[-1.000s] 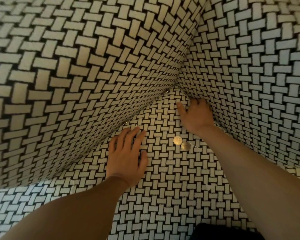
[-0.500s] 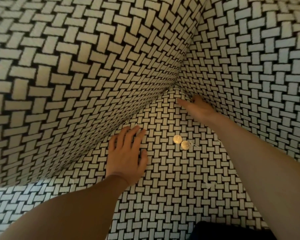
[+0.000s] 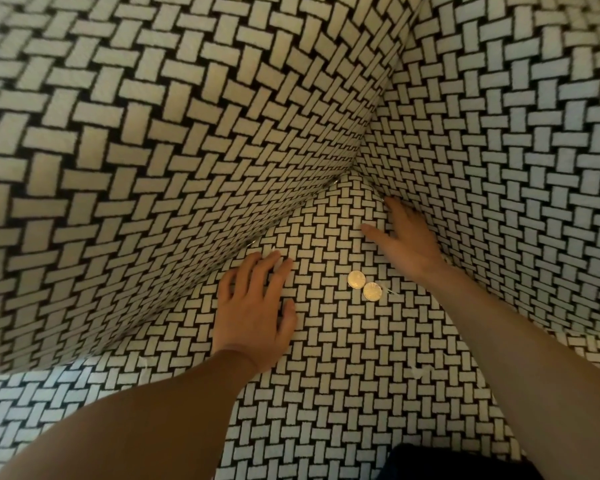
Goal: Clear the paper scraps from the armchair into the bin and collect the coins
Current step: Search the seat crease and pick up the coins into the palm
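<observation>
Two silvery coins [image 3: 364, 286] lie touching each other on the armchair seat [image 3: 326, 358], which is covered in black-and-white woven fabric. My left hand [image 3: 253, 306] rests flat on the seat with spread fingers, to the left of the coins. My right hand [image 3: 404, 239] lies farther back, fingers stretched along the crease between the seat and the right arm of the chair, thumb pointing left. It holds nothing that I can see. A few tiny white paper scraps [image 3: 394, 292] dot the seat, one just right of the coins.
The chair back [image 3: 153, 150] rises at the left and the chair's side [image 3: 499, 150] at the right, meeting in a corner behind my hands. A dark object [image 3: 447, 462] shows at the bottom edge. Another small scrap [image 3: 417, 370] lies near my right forearm.
My right hand has slid along the right crease toward the back corner and then spread, its thumb now out to the left. My left hand and the coins have stayed put.
</observation>
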Demonstrator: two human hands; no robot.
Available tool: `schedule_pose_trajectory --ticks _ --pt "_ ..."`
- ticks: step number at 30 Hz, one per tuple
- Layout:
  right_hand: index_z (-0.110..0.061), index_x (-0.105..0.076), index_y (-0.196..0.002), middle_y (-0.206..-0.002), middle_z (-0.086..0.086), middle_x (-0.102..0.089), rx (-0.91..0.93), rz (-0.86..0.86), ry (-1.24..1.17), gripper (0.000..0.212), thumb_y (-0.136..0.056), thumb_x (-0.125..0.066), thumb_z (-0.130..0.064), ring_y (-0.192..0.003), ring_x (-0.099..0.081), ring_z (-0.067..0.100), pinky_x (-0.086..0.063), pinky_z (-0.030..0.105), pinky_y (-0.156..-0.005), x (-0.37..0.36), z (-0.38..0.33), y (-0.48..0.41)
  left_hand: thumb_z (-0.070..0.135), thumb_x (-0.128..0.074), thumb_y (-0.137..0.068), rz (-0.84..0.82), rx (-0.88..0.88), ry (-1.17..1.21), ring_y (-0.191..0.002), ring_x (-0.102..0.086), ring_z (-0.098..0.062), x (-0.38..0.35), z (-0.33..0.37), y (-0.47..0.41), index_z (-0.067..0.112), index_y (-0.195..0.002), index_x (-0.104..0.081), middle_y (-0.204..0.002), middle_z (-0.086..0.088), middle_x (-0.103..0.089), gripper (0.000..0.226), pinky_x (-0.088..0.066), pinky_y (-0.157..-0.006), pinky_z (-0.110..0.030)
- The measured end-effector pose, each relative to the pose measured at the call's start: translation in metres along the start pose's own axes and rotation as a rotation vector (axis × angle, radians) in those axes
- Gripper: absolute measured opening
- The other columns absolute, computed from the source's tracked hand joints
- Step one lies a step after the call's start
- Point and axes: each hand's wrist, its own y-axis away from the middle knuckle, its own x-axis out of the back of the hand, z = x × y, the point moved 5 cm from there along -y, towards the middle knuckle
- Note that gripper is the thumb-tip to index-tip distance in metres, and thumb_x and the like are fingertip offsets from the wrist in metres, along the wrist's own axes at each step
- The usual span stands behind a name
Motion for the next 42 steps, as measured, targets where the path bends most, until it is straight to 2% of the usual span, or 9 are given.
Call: schedule_pose_trajectory --ticks 7,14,17,20,24,27,31,37,42 --pt "-0.022 -0.016 -0.15 -0.155 0.002 -0.023 0.089 -0.013 0.016 0.07 -0.092 -0.052 -0.041 -0.141 -0.02 0.022 -0.018 0.036 -0.116 0.003 0.0 0.008 0.037 -0.037 -0.084 0.004 -0.001 0.005 -0.127 -0.035 -0.025 0.0 0.0 0.0 0.016 -0.13 -0.047 -0.135 -0.004 -0.047 0.052 -0.024 -0.102 -0.043" --pt "-0.024 -0.011 -0.151 -0.159 -0.006 -0.006 0.349 -0.039 0.213 0.061 -0.097 -0.03 -0.044 -0.145 0.001 0.008 0.001 0.035 -0.12 -0.007 0.006 0.045 0.036 -0.036 -0.084 0.008 -0.002 -0.005 -0.126 -0.035 -0.025 0.001 0.001 0.0 0.015 -0.13 -0.049 -0.135 -0.005 -0.049 0.052 -0.023 -0.101 -0.043" --pt "-0.025 -0.022 -0.148 -0.155 -0.012 -0.012 0.374 -0.041 0.164 0.05 -0.101 -0.034 -0.035 -0.142 0.003 0.002 0.008 0.03 -0.117 -0.008 0.006 0.057 0.037 -0.036 -0.084 0.01 -0.007 -0.008 -0.126 -0.035 -0.025 0.001 0.001 0.0 0.015 -0.13 -0.048 -0.135 -0.005 -0.048 0.052 -0.022 -0.101 -0.042" --pt "-0.025 -0.045 -0.134 -0.147 -0.016 -0.025 0.364 -0.067 0.026 0.035 -0.099 -0.042 -0.023 -0.14 -0.004 0.0 0.007 0.027 -0.116 -0.004 0.005 0.063 0.037 -0.035 -0.084 0.011 -0.007 -0.012 -0.127 -0.034 -0.025 0.0 0.001 0.001 0.015 -0.13 -0.047 -0.135 -0.005 -0.048 0.052 -0.021 -0.102 -0.043" --pt "-0.029 -0.067 -0.1 -0.128 -0.017 -0.053 0.183 -0.116 -0.361 0.022 -0.096 -0.048 -0.018 -0.132 -0.032 -0.001 -0.015 0.023 -0.113 0.015 0.0 0.062 0.038 -0.035 -0.084 0.006 0.0 -0.017 -0.127 -0.034 -0.025 -0.001 0.0 0.001 0.016 -0.131 -0.045 -0.135 -0.003 -0.046 0.052 -0.02 -0.103 -0.043" --pt "-0.024 -0.065 -0.113 -0.121 -0.012 -0.059 0.044 0.017 -0.424 0.025 -0.098 -0.046 -0.021 -0.122 -0.048 0.004 -0.032 0.015 -0.101 0.032 -0.001 0.047 0.038 -0.035 -0.084 -0.002 0.001 -0.015 -0.127 -0.034 -0.025 -0.001 0.0 0.0 0.017 -0.13 -0.045 -0.136 -0.003 -0.045 0.052 -0.022 -0.103 -0.043" --pt "-0.013 -0.038 -0.143 -0.144 0.001 -0.043 -0.093 0.009 -0.289 0.049 -0.1 -0.037 -0.036 -0.133 -0.038 0.018 -0.029 0.028 -0.108 0.023 -0.007 0.015 0.037 -0.035 -0.084 -0.006 0.0 -0.018 -0.128 -0.033 -0.024 -0.001 -0.001 0.0 0.018 -0.131 -0.044 -0.136 -0.003 -0.045 0.051 -0.021 -0.103 -0.042" --pt "-0.015 -0.016 -0.15 -0.155 0.014 -0.016 -0.363 -0.021 -0.026 0.068 -0.096 -0.026 -0.054 -0.143 -0.013 0.032 -0.01 0.045 -0.117 0.003 -0.016 -0.006 0.037 -0.036 -0.084 -0.003 0.001 -0.028 -0.128 -0.033 -0.024 -0.001 0.0 0.0 0.018 -0.131 -0.043 -0.135 -0.003 -0.045 0.052 -0.021 -0.103 -0.042" --pt "-0.012 -0.017 -0.15 -0.157 0.012 -0.013 -0.43 -0.053 0.225 0.07 -0.096 -0.015 -0.057 -0.143 -0.008 0.032 -0.006 0.048 -0.115 0.005 -0.014 -0.013 0.037 -0.036 -0.084 0.004 0.002 -0.027 -0.127 -0.033 -0.024 -0.001 0.0 0.0 0.017 -0.131 -0.045 -0.136 -0.003 -0.044 0.052 -0.021 -0.103 -0.042"
